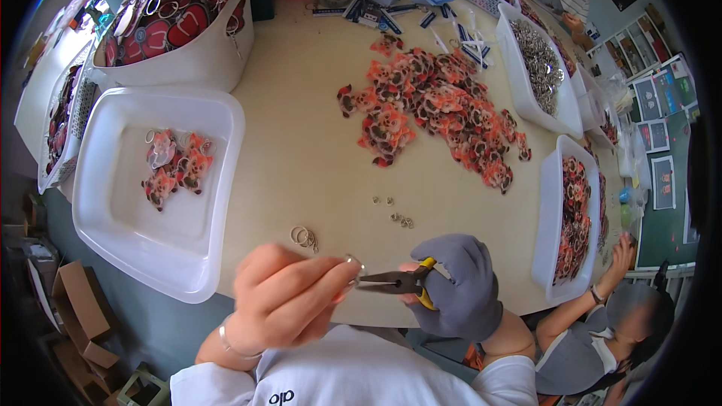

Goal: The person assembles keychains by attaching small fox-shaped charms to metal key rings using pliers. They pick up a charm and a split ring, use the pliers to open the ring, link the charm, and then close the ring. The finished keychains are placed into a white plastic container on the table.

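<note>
Between the fingertips of my bare left hand [289,293] is a small metal ring [355,261], partly hidden by the fingers. My right hand [459,286], in a grey glove, is closed around pliers [397,281] with yellow handles. The dark jaws point left and meet the ring at my left fingertips; whether they grip it is too small to tell. Just beyond my left hand lie a few key rings [303,237] with chain links. Small metal fittings [402,220] rest on the table farther right. Beyond them spreads a heap of orange-red animal-shaped charms [451,105].
At left, a white tray [154,248] holds several charms with rings; behind it stands a bin [180,68] of red key tags. White boxes of metal fittings [538,64] and charms [575,218] line the right edge. Two other people sit at right and far right.
</note>
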Motion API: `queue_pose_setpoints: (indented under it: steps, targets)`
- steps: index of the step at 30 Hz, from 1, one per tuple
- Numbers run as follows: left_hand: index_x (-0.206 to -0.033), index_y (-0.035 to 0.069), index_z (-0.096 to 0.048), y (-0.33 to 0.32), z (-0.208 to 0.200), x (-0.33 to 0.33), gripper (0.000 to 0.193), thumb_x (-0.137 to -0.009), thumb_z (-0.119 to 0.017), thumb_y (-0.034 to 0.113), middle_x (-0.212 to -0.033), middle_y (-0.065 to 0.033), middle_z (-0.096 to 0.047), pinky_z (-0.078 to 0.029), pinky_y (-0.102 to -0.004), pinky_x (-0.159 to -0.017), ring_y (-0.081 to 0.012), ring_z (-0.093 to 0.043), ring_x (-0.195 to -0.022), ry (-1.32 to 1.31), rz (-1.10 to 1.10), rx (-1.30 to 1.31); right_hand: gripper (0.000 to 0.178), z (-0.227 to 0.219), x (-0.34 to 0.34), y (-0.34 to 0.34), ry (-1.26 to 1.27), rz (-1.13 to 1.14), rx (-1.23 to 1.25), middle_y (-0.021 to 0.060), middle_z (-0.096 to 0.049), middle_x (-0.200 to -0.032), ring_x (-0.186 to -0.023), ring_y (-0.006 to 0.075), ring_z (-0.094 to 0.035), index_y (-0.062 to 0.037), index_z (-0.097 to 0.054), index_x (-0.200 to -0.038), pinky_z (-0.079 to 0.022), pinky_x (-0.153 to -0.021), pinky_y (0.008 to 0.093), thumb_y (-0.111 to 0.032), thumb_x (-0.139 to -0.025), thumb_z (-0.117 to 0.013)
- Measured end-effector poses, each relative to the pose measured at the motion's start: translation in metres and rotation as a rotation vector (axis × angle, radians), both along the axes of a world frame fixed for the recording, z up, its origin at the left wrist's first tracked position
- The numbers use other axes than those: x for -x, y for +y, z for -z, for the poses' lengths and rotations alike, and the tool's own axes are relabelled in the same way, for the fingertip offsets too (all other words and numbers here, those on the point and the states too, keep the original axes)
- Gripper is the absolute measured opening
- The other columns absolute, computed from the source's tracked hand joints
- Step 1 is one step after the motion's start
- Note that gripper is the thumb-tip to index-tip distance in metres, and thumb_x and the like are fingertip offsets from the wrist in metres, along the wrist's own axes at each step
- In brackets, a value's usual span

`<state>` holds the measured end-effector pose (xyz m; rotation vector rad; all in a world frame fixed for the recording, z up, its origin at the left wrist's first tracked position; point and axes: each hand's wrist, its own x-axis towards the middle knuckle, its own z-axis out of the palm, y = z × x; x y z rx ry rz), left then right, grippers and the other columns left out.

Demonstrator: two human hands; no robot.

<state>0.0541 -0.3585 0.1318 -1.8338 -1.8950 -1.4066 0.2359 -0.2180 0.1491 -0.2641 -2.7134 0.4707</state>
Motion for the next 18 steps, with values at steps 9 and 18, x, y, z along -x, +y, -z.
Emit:
queue_pose_setpoints:
  steps: [9, 18]
  targets:
    - [-0.095, -0.003, -0.065, -0.036, -0.014, 0.111, 0.013, -0.082, -0.062, -0.001, -0.085, -0.0147, -0.065, -0.047, -0.0346, -0.064, -0.0301, -0.062, -0.071, 0.231, -0.561, 0.487, 0.025, 0.091, 0.032, 0.087, 0.096, 0.433, 0.160, 0.0156, -0.054, -0.102, -0.090, 0.0337, -0.054, 0.0021, -0.059, -0.081, -0.045, -0.078, 0.0427, -0.017, -0.075, -0.074]
    - [-0.105, 0.001, -0.066, -0.042, -0.002, 0.143, 0.039, -0.068, -0.076, 0.008, -0.093, -0.0129, -0.065, -0.048, -0.0407, -0.072, -0.0326, -0.062, -0.083, 0.431, -0.671, 0.656, 0.039, 0.100, 0.101, 0.112, -0.078, 0.643, -0.051, 0.0136, -0.051, -0.102, -0.095, 0.0328, -0.051, -0.0032, -0.061, -0.082, -0.045, -0.075, 0.0444, -0.038, -0.073, -0.077]
